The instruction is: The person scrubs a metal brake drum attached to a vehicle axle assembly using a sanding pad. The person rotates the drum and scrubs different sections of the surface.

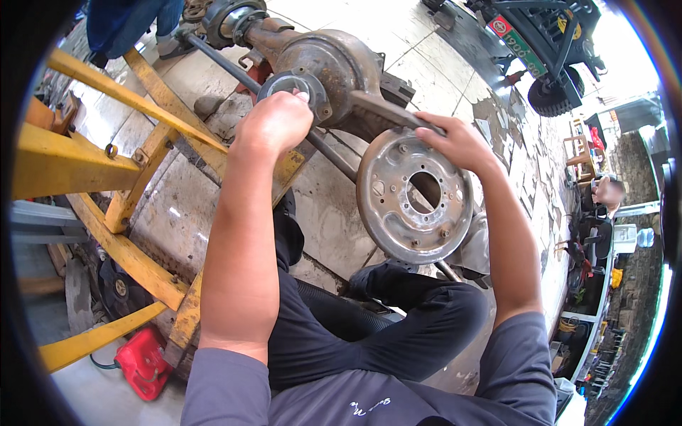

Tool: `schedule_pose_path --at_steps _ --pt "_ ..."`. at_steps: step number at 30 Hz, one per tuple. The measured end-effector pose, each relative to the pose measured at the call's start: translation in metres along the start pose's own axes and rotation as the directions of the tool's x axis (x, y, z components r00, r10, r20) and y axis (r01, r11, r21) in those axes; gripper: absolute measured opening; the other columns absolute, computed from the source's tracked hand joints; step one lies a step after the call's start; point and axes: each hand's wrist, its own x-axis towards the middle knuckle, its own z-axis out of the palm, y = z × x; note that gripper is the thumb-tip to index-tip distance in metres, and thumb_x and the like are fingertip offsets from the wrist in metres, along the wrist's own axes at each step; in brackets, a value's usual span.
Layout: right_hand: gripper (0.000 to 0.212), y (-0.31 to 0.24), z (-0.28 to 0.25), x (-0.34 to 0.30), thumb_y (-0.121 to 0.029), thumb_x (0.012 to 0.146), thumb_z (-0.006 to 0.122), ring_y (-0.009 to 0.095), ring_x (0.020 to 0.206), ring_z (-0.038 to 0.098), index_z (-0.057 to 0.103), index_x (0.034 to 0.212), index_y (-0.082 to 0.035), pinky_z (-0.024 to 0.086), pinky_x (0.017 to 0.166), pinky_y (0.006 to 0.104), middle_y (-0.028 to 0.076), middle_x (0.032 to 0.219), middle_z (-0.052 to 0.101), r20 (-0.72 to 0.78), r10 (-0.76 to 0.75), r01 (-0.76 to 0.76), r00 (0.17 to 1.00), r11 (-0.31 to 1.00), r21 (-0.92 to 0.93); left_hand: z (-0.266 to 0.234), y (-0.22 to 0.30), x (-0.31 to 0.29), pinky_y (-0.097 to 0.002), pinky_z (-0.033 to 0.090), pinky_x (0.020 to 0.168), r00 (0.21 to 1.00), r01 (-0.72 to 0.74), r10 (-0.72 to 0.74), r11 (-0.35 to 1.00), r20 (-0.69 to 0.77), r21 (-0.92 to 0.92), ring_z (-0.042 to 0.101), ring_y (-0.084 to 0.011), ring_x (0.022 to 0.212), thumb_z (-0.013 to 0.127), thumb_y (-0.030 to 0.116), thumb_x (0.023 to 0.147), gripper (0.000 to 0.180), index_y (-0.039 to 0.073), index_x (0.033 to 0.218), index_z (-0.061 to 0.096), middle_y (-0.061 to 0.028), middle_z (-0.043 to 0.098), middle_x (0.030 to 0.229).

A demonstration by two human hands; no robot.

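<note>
My left hand (pixel 275 122) is closed at the rim of a round metal flange (pixel 320 99), thumb uppermost; the inner fingers are hidden. The flange sits at the front of a rusty axle housing (pixel 330 60). My right hand (pixel 455 140) grips the near end of a flat brown bar-shaped tool (pixel 387 110), whose far end reaches the housing just right of the flange; its underside does not show. Below that hand stands a round steel backing plate (pixel 380 213) with a large centre hole and several small holes. A long metal rod (pixel 334 157) passes below the flange toward the plate.
Yellow steel frame beams (pixel 78 160) fill the left side. A red jack-like tool (pixel 142 362) lies at lower left. Another person's leg (pixel 131 28) shows at upper left. A dark vehicle (pixel 547 42) stands at upper right, and cluttered shelving (pixel 593 334) lines the right wall.
</note>
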Motion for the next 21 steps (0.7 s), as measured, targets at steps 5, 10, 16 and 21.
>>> schedule_pose_path --at_steps 5,10,16,21 --pt "0.052 0.053 -0.002 -0.005 -0.04 0.096 0.065 0.028 0.117 0.066 0.062 0.136 -0.007 0.046 0.103 0.0372 0.021 0.127 0.068 0.071 0.149 -0.149 0.986 0.989 -0.005 0.003 -0.001 0.003 -0.0462 0.045 0.101 1.0 0.005 -0.005 1.0 -0.015 0.019 0.065 -0.0409 0.111 0.029 0.041 0.106 0.06 -0.004 0.118 0.067 -0.0263 0.069 0.116" --pt "0.048 0.143 -0.005 -0.048 -0.034 0.096 0.066 0.026 0.116 0.066 0.063 0.135 -0.005 0.047 0.103 0.0357 0.021 0.124 0.069 -0.277 0.298 -0.343 0.914 0.93 -0.132 0.017 0.005 0.01 -0.0465 0.049 0.092 0.992 -0.066 0.074 0.995 -0.102 0.078 0.07 -0.0395 0.092 0.028 0.041 0.106 0.06 -0.003 0.115 0.068 -0.0244 0.071 0.104" --pt "0.053 0.033 0.075 -0.069 -0.028 0.094 0.067 0.035 0.115 0.065 0.055 0.145 -0.023 0.05 0.101 0.0417 0.016 0.127 0.067 -0.342 -0.237 0.25 0.909 0.968 -0.006 0.009 0.01 0.001 -0.0457 0.052 0.085 0.999 -0.01 0.013 0.997 -0.041 0.073 0.069 -0.0378 0.074 0.028 0.04 0.107 0.062 -0.005 0.1 0.069 -0.0222 0.071 0.082" --pt "0.052 0.108 0.064 -0.061 -0.032 0.096 0.063 0.038 0.094 0.069 0.053 0.146 -0.022 0.053 0.085 0.0461 0.023 0.098 0.071 -0.441 0.242 -0.231 0.864 0.97 0.078 0.022 0.012 0.012 -0.0478 0.049 0.093 0.996 -0.082 0.084 0.993 -0.015 0.081 0.068 -0.0427 0.093 0.027 0.04 0.106 0.062 -0.007 0.102 0.069 -0.0268 0.071 0.091"
